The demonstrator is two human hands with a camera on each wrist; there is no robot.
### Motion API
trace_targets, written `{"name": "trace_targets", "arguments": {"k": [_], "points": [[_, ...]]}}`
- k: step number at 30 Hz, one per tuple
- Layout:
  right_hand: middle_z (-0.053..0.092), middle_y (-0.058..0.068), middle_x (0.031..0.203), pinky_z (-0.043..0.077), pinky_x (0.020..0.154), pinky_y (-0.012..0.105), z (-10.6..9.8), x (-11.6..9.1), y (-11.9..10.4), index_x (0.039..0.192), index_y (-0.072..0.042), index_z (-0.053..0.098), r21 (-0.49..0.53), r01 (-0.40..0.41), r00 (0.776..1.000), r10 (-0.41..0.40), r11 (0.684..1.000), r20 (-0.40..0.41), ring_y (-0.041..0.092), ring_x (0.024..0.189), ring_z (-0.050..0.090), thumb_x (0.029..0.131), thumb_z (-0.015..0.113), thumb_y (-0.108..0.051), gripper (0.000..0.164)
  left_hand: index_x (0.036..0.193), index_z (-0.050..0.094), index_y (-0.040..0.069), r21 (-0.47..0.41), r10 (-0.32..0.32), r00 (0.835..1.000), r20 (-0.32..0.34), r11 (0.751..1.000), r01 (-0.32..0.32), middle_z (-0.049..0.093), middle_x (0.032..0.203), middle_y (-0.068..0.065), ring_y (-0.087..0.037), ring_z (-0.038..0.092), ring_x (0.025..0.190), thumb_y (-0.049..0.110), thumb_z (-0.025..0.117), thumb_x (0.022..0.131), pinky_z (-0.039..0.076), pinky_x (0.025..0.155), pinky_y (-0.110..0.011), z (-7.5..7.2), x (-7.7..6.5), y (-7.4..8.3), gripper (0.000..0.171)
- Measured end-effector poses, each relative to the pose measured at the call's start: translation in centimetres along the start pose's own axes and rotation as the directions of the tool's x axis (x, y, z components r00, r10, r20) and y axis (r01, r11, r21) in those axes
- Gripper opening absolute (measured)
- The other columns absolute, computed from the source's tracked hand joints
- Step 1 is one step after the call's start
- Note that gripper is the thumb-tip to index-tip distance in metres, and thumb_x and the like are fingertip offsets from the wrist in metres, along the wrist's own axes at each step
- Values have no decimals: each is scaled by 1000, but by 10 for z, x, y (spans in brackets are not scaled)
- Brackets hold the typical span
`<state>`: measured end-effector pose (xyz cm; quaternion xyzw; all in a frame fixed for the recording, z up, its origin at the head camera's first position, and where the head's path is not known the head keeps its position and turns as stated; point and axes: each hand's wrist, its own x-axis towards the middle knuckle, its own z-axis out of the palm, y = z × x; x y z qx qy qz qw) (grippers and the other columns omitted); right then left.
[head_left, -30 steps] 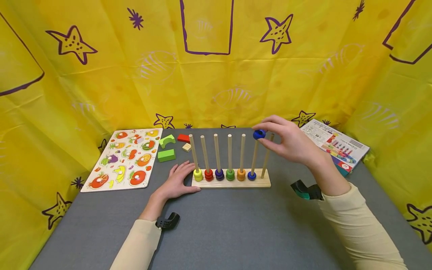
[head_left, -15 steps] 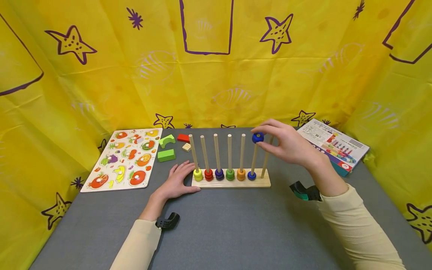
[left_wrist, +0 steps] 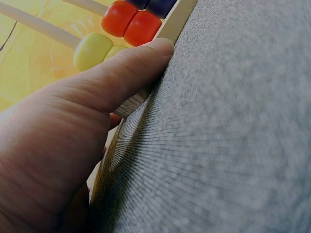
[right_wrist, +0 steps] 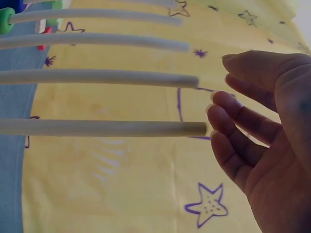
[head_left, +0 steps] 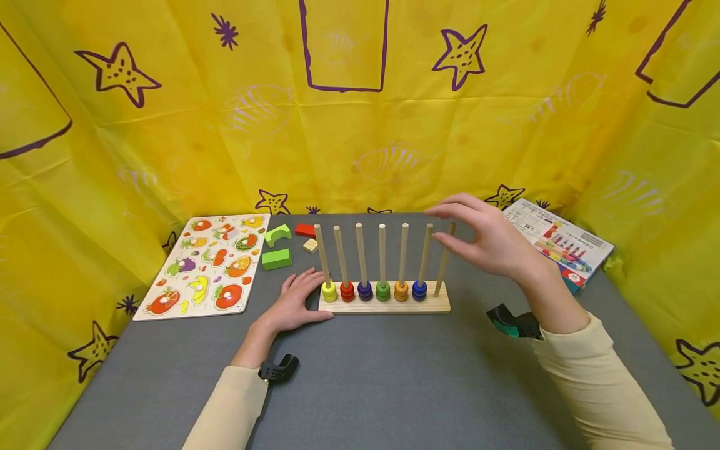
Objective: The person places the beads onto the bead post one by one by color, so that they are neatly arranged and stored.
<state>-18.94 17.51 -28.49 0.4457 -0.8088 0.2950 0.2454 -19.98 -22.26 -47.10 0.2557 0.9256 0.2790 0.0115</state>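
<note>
A wooden peg stand [head_left: 388, 307] with several upright pegs stands mid-table. Pairs of beads sit low on its pegs, from yellow beads [head_left: 329, 292] at the left to blue beads [head_left: 419, 291] toward the right; the rightmost peg [head_left: 442, 269] is bare. My left hand [head_left: 295, 301] holds the stand's left end, its thumb along the front edge, as the left wrist view shows; fingers partly hidden behind. Up by the tops of the two rightmost pegs is my right hand [head_left: 492, 240], thumb and fingers apart, with nothing between them. The right wrist view shows its fingertips near the peg ends.
A fruit puzzle board [head_left: 209, 265] lies at the left. Beside it are a green arch block [head_left: 278, 235], a green rectangular block [head_left: 277, 259], a red block [head_left: 305, 230] and a small plain wooden block [head_left: 310, 245]. A printed box [head_left: 568, 240] lies at the back right.
My right hand has let go of a blue bead at the top of the sixth peg; it now sits on the other blue one below. My left hand has stayed put.
</note>
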Motion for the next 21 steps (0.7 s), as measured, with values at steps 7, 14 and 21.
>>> {"name": "trace_targets", "arguments": {"k": [7,14,21], "points": [[66,5,119,45,90,19,-6,-10,-10,123,-3,70,27,13,1000,-13,1000,-18,21,102,63,81,82,1,43,146,51,2,4,3,1000,-4,1000,-3,48,151,-17,-38,25,148,45,80,83,5,115,-63,0,1,-1,82],[66,4,118,44,95,18,-3,-28,-14,125,-5,68,53,-5,1000,6,999,-10,23,103,64,75,82,10,55,146,51,3,-19,-2,1000,-4,1000,2,47,151,-17,-38,24,148,45,80,82,5,115,-63,-2,1,0,82],[67,4,115,44,93,17,7,-50,-11,123,-3,66,69,-60,998,60,996,9,22,100,63,73,82,12,55,146,50,5,-59,-37,999,-28,998,36,46,152,-17,-39,27,147,43,80,82,7,116,-61,-7,-4,2,80]]}}
